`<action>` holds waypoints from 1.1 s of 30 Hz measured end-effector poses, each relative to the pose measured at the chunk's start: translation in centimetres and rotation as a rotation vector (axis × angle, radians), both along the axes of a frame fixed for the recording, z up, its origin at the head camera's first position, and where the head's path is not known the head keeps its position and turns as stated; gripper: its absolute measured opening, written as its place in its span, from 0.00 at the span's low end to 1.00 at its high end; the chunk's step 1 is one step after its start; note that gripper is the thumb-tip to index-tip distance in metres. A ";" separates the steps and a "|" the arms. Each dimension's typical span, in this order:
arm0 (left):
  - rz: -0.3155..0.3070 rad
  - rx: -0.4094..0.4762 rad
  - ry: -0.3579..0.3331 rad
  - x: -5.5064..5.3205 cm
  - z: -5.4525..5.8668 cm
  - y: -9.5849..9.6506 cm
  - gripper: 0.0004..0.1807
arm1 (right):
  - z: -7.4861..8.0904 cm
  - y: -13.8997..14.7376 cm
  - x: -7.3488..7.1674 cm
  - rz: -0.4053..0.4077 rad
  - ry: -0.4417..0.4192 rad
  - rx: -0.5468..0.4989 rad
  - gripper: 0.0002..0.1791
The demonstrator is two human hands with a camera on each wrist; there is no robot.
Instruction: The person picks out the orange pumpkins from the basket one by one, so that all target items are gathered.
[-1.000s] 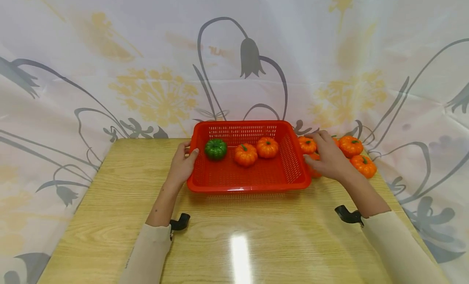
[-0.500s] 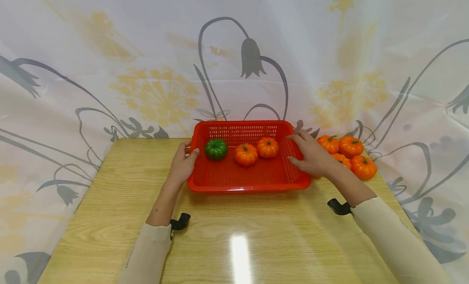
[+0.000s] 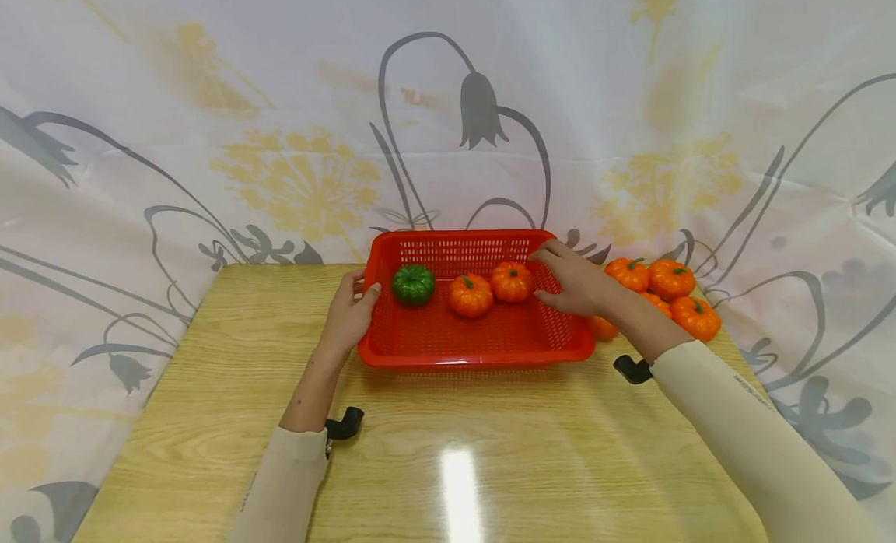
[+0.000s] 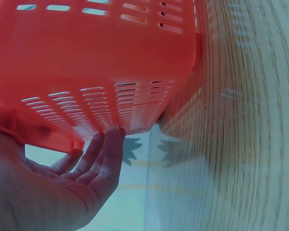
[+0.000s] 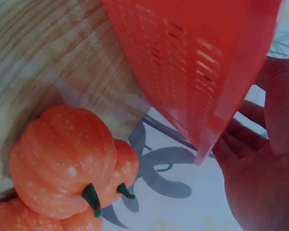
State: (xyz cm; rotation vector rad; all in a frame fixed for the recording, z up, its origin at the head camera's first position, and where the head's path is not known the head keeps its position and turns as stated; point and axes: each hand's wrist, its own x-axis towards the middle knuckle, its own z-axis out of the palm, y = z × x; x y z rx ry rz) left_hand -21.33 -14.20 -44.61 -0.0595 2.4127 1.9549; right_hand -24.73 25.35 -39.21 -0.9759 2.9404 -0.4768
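Observation:
A red plastic basket [image 3: 448, 360] with slotted walls stands on the table. My left hand [image 3: 348, 313] grips its left rim, thumb on top; in the left wrist view the fingers [image 4: 113, 149] reach along the outer wall. Inside lie a green pumpkin [image 3: 413, 285] and two orange ones, one in the middle [image 3: 470, 296] and one farther right [image 3: 512, 282]. My right hand [image 3: 577, 282] reaches over the right rim with thumb and fingers apart, nothing between them, its fingertips close to the right-hand orange pumpkin. The right wrist view shows the basket wall hiding some fingertips.
Several orange pumpkins [image 3: 695, 319] sit clustered on the wooden table [image 3: 560, 450], right of the basket and partly behind my right arm. One pumpkin [image 5: 62, 161] looks large in the right wrist view. A flower-printed curtain [image 3: 294, 138] hangs behind the table.
My right hand has moved left from beside the orange pumpkins outside the basket to over its right rim. The left hand, the basket and the pumpkins in it stay put.

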 end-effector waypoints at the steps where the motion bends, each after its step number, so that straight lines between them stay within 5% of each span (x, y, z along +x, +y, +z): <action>1: 0.001 -0.001 0.000 0.0 0.0 0.0 0.28 | 0.0 -0.1 -0.2 0.008 -0.010 -0.003 0.31; 24: 0.014 -0.016 0.000 0.1 -0.2 0.1 0.27 | -0.8 -2.5 -3.8 0.014 -0.139 0.198 0.38; 33: 0.010 -0.023 0.001 0.0 -0.1 0.1 0.28 | -1.5 -3.0 -4.0 0.038 -0.094 0.304 0.40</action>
